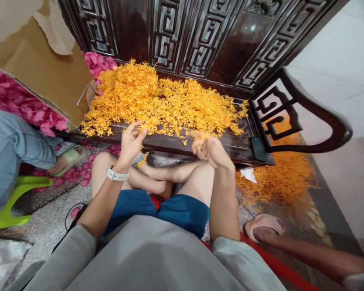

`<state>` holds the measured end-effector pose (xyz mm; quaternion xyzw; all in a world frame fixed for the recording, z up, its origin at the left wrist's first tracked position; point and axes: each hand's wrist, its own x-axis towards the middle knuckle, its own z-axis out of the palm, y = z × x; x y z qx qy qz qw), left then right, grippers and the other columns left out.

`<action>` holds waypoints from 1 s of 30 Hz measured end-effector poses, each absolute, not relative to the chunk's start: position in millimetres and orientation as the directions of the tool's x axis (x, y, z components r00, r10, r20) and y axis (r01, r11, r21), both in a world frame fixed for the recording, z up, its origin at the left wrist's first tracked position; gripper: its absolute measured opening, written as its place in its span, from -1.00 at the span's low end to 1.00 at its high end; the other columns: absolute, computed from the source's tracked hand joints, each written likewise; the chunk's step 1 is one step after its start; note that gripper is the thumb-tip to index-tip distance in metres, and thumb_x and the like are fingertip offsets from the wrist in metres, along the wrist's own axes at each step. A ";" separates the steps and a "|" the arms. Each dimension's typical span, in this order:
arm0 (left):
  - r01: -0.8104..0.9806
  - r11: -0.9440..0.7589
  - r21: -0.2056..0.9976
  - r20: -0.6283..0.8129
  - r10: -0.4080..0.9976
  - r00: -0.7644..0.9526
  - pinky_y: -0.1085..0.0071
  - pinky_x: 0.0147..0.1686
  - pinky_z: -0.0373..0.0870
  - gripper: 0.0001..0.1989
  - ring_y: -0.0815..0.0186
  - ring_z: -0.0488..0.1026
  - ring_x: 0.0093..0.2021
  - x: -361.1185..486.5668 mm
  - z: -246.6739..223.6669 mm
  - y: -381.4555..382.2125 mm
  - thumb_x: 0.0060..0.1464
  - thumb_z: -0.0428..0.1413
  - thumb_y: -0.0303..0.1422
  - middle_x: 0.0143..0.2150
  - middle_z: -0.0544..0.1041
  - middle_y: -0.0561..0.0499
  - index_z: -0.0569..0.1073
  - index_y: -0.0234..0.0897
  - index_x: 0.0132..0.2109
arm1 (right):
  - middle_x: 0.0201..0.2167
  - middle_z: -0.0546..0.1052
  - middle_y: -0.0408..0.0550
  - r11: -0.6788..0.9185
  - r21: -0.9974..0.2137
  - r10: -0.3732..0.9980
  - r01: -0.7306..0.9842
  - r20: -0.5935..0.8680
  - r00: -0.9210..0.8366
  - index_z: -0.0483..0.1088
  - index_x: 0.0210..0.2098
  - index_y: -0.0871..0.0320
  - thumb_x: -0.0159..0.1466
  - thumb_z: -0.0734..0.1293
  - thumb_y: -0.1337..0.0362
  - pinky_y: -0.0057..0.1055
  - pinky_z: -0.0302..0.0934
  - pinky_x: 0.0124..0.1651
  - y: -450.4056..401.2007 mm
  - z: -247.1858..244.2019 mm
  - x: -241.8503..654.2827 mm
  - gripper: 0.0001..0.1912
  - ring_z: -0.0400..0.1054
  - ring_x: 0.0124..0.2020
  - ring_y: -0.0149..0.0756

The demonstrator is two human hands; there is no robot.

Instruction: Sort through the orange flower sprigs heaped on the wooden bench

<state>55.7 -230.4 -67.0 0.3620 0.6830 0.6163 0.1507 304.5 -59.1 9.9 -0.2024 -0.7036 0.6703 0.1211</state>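
Note:
Yellow-orange artificial flower pieces (170, 105) lie heaped along a dark wooden bench (182, 146). My left hand (134, 139) is over the bench's front edge, its thumb and fingers curved but apart. A small yellow piece (142, 159) hangs just below that hand; whether it is attached to anything cannot be made out. To the right, my right hand (206, 148) is raised at the bench edge with its fingers curled together. Something orange shows at those fingertips, blurred by motion.
A cardboard box (45, 68) and pink flowers (24, 99) are at the left. Another person's jeans-clad leg (27, 141) is beside a green stool (18, 202). More orange strands (282, 173) lie right of the bench, near another person's foot (264, 231).

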 end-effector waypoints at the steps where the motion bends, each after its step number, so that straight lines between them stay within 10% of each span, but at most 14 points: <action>1: 0.281 -0.031 0.959 0.226 0.680 -0.697 0.36 -0.28 0.58 -0.58 0.28 0.64 -0.31 60.3 -65.7 -228.7 0.40 0.15 -0.14 -0.16 0.72 -0.12 0.42 -0.21 0.28 | -0.55 0.43 -0.23 -0.047 -0.996 0.651 0.070 -0.084 -0.754 0.53 -0.19 0.12 0.26 0.44 -0.35 -0.48 -0.20 -0.63 -58.3 -0.1 292.2 -0.38 -0.07 -0.66 -0.54; 5: 0.301 -0.023 0.953 0.234 0.686 -0.689 0.33 -0.26 0.58 -0.49 0.25 0.65 -0.28 77.3 -59.8 -230.4 0.36 0.21 -0.25 -0.20 0.71 -0.06 0.35 -0.20 0.36 | -0.63 0.26 -0.30 -0.034 -0.998 0.878 0.045 -0.051 -0.476 0.46 -0.29 0.09 0.28 0.43 -0.31 -0.43 -0.26 -0.61 -78.2 -24.9 260.3 -0.45 -0.14 -0.66 -0.50; 11: 0.572 0.042 0.819 0.371 0.722 -0.584 0.33 -0.19 0.55 -0.57 0.26 0.67 -0.27 99.6 -47.1 -240.8 0.39 0.19 -0.32 -0.13 0.74 -0.03 0.41 -0.18 0.34 | -0.53 0.36 -0.18 0.326 -0.942 0.660 0.083 0.163 -0.733 0.37 -0.41 0.11 0.45 0.34 -0.24 -0.38 0.08 -0.36 -125.0 -23.9 250.7 -0.43 0.19 -0.46 -0.40; 20: 0.597 0.055 0.801 0.397 0.698 -0.597 0.37 -0.25 0.55 -0.59 0.29 0.68 -0.29 111.8 -47.9 -237.2 0.38 0.23 -0.29 -0.09 0.74 -0.05 0.46 -0.21 0.31 | -0.29 0.47 -0.19 -0.180 -0.972 0.601 -0.151 0.013 -0.799 0.34 0.23 -0.02 0.15 0.61 -0.23 -0.42 0.21 -0.46 -132.2 -36.9 252.8 -0.18 0.27 -0.46 -0.41; 30: 0.706 -0.036 0.707 0.460 0.781 -0.422 0.27 0.07 0.59 -0.64 0.19 0.69 -0.02 115.3 -46.6 -238.2 0.38 0.21 -0.32 0.17 0.70 -0.08 0.57 -0.16 0.27 | -0.26 0.53 -0.21 -0.226 -0.939 0.848 -0.258 -0.059 -0.527 0.29 0.09 -0.04 0.14 0.66 0.00 -0.45 0.38 -0.42 -136.9 -40.4 235.3 -0.31 0.42 -0.40 -0.41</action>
